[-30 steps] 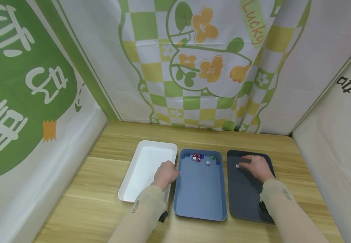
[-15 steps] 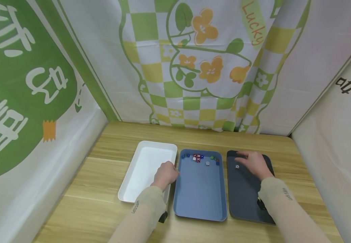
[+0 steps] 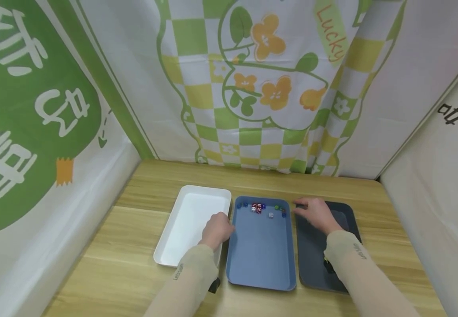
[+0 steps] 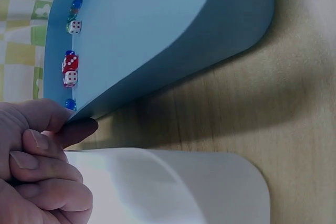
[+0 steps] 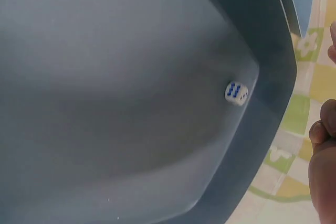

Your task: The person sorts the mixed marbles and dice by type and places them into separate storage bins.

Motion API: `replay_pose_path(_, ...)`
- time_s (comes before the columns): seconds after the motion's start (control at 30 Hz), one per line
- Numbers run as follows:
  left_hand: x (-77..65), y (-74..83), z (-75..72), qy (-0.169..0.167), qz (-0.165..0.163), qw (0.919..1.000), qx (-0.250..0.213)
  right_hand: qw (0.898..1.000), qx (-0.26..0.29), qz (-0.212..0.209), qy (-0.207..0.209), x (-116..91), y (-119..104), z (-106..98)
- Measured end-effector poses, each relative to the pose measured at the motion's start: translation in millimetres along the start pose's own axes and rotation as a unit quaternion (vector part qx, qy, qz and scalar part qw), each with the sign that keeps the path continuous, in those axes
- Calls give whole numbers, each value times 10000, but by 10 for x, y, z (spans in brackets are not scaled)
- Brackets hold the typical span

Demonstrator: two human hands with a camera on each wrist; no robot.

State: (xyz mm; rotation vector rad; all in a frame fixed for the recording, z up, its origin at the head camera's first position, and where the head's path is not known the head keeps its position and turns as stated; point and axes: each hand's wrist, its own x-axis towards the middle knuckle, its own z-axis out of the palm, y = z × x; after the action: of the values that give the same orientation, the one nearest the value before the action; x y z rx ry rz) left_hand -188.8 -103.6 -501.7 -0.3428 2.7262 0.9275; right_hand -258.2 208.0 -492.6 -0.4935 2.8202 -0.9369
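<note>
In the left wrist view, my left hand pinches the rim of the blue tray between thumb and forefinger, its other fingers curled. Several dice and beads lie along this tray's far end: red dice, a white die, blue beads and green ones. Over the far left corner of the dark tray hovers my right hand, thumb and forefinger apart with nothing visible between them. A white die with blue pips sits inside that corner; the hand hides it from the head view.
To the left of the blue tray stands a white tray, partly under the left forearm. All three trays rest on a wooden table. A patterned curtain hangs behind the table's back edge.
My right hand has drawn away from the white die and shifted left toward the blue tray, its fingers spread apart. My left hand holds its place at the blue tray's rim.
</note>
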Motion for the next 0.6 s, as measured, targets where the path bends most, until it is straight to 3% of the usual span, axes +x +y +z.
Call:
replay_pose_path(0.23,6,18,19,81,-13,10000,23,9993,-319,50,-170,70,-65,161)
replay_pose_path(0.4,-1,21,17,94,-1,10000,3,9990,-256,5,-358,120,-109,258)
replay_pose_path(0.6,-24,21,11,133,35,9999,-19,9981,-523,-212,-243,162,-126,379)
